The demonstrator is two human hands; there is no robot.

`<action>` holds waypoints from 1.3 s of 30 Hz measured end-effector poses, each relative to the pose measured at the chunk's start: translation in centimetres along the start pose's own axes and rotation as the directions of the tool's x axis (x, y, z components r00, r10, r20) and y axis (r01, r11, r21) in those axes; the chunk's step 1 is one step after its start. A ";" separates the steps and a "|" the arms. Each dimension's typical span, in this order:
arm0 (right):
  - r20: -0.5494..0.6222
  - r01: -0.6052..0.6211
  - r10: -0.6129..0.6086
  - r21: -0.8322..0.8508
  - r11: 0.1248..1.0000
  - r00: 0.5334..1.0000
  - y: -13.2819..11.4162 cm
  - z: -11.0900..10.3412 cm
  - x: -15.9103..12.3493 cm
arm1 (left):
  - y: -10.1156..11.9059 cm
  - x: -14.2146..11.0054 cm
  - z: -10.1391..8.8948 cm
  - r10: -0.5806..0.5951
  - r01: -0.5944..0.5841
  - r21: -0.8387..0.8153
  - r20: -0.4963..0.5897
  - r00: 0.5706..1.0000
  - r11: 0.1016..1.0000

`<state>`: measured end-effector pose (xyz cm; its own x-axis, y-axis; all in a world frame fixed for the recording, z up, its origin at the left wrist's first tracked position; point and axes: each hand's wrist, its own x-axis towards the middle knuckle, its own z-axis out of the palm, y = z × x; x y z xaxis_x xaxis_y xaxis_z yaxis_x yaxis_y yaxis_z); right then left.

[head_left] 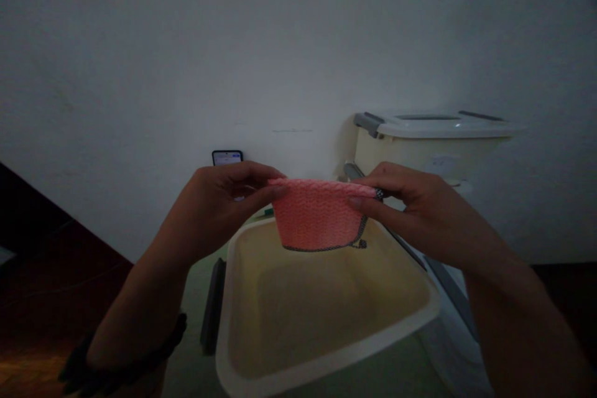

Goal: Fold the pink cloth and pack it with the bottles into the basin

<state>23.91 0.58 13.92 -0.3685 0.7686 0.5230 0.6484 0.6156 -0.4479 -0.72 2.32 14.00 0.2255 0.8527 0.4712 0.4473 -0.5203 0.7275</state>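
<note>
Between left hand (212, 208) and right hand (417, 211): pinched pink cloth (319, 219) (dark-edged).

A single camera, worn on the person's head, gives the one view, looking forward and down between the two forearms, which run in from the lower left and lower right. The left hand (217, 202) and right hand (415, 202) are close to it, near the middle of the view, and the pink fabric piece (321, 217) between them is seen face on. Below, it peers down at a slant into the open tub (326, 362). Beyond, it faces a pale wall (280, 43) that fills the upper half, and meets the lidded box (401, 152) at right from barely above its lid
</note>
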 end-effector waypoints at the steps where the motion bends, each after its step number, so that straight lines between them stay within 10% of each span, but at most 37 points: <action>1: -0.007 0.019 -0.019 -0.011 1.000 1.000 0.1 -0.1 0.1 | 0.0 0.0 -0.1 0.017 -0.017 0.009 0.008 1.000 1.000; 25: 0.101 -0.133 0.098 0.439 0.889 0.990 -1.6 1.7 0.0 | 1.0 -0.7 2.0 0.152 -0.080 -0.186 0.411 0.899 0.979; 39: 0.071 -0.074 0.050 0.404 0.912 0.996 0.6 0.0 -0.1 | 0.9 -0.6 2.0 0.209 -0.220 -0.003 0.328 0.921 0.976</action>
<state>24.33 0.87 13.62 -0.3818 0.8088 0.4474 0.3494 0.5744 -0.7403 1.30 1.40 13.36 0.5848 0.6925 0.4224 0.3845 -0.6951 0.6074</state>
